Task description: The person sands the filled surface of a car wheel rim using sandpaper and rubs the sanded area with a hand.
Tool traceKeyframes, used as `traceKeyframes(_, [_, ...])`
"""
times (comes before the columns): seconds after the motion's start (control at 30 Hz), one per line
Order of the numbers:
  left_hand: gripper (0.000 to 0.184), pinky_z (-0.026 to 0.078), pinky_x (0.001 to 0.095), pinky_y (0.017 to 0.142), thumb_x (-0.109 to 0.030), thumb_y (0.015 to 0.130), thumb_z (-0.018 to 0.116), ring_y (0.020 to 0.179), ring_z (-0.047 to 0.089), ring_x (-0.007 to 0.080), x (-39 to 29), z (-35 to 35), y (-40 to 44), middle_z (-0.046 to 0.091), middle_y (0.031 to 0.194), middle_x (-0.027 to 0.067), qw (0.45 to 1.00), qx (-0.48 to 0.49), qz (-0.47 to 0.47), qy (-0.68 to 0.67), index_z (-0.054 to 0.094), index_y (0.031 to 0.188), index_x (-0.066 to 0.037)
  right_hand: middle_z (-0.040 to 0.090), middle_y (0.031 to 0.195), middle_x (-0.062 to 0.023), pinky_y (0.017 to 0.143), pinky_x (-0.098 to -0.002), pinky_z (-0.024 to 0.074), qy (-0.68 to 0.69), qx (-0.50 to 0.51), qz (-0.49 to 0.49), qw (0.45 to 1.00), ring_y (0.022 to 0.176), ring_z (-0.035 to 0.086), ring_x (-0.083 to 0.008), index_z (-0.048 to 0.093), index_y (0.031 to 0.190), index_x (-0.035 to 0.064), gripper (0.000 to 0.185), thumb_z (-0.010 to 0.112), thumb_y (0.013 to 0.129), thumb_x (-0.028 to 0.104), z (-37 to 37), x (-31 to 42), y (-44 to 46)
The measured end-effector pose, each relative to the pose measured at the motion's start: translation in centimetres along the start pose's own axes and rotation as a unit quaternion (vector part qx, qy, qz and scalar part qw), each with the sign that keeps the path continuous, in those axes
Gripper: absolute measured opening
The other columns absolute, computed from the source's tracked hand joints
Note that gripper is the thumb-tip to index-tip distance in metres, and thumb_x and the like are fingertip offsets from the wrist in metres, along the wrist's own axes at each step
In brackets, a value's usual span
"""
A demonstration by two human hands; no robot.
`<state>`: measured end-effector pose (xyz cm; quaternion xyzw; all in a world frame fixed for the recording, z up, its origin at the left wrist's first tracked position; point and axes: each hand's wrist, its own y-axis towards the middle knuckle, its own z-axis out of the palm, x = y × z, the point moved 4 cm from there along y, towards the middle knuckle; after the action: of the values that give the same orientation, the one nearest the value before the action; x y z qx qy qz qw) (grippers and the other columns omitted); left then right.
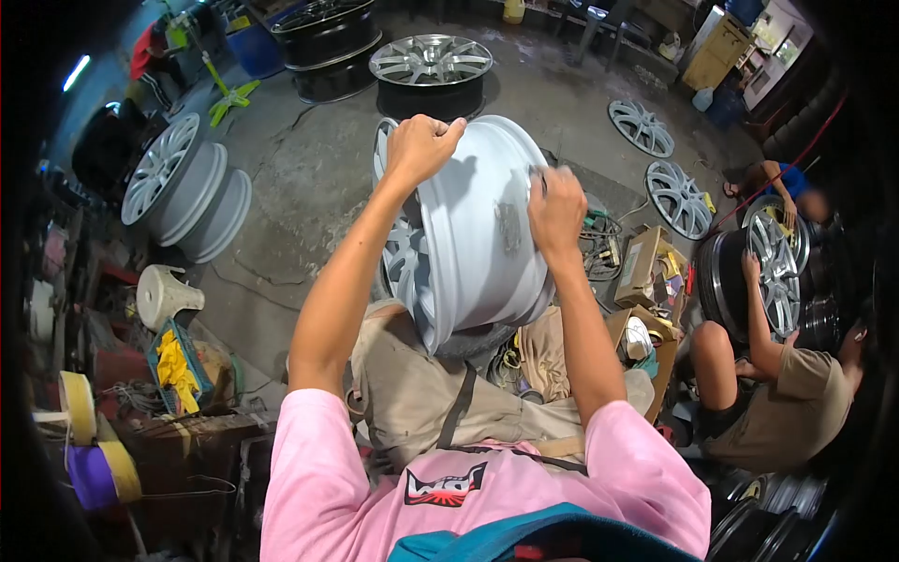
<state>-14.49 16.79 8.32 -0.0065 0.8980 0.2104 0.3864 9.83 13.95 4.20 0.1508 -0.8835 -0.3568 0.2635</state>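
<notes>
A light grey wheel rim (478, 225) stands on its edge between the person's legs, its spokes facing left. My left hand (423, 148) is closed at the rim's upper left edge, thumb pointing right; what it grips, if anything, is hidden. At the upper right edge of the rim, my right hand (558, 211) is curled and slightly blurred, and its grip cannot be made out. A darker, rough grey patch (508, 227) shows on the barrel near my right hand.
Grey rims (187, 192) stand at left, near a white stool (167, 298). A chrome-faced rim (431, 62) lies ahead. Cardboard boxes (640, 272) and cables are at right. Co-workers (791, 398) handle wheels at far right; another person (154, 56) bends at upper left.
</notes>
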Motion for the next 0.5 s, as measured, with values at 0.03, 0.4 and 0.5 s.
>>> traceKeyframes(0.03, [0.064,0.046,0.0415,0.058,-0.053,0.094,0.064,0.049,0.057,0.0240,0.2,0.1,0.1,0.055,0.049,0.0095,1.000,-0.005,0.006,0.008,0.063,0.056,-0.002,0.062,0.093,-0.0154,0.079,-0.0474,0.0504,-0.029,0.004,-0.001,1.000,0.089,0.063,-0.0360,0.073,0.106,0.0011,0.017,0.067,0.092,0.009,0.6,0.2,0.8])
traceKeyframes(0.4, [0.054,0.051,0.0434,0.062,-0.049,0.094,0.064,0.058,0.067,0.0341,-0.8,-0.1,0.3,0.065,0.057,0.0170,0.999,0.029,-0.014,0.024,0.076,0.068,-0.003,0.059,0.088,-0.0137,0.077,-0.0463,0.0504,0.003,-0.061,0.025,0.998,0.084,0.062,-0.0353,0.073,0.101,0.0039,0.012,0.068,0.093,0.011,-1.2,0.2,-2.8])
traceKeyframes(0.5, [0.054,0.051,0.0432,0.064,-0.049,0.094,0.064,0.059,0.068,0.0345,-0.4,-0.5,0.1,0.066,0.058,0.0171,0.999,0.022,-0.008,0.030,0.077,0.070,-0.003,0.059,0.088,-0.0138,0.077,-0.0463,0.0505,-0.033,-0.011,0.006,0.999,0.083,0.063,-0.0352,0.073,0.101,0.0040,0.012,0.068,0.093,0.011,0.4,0.2,-0.2])
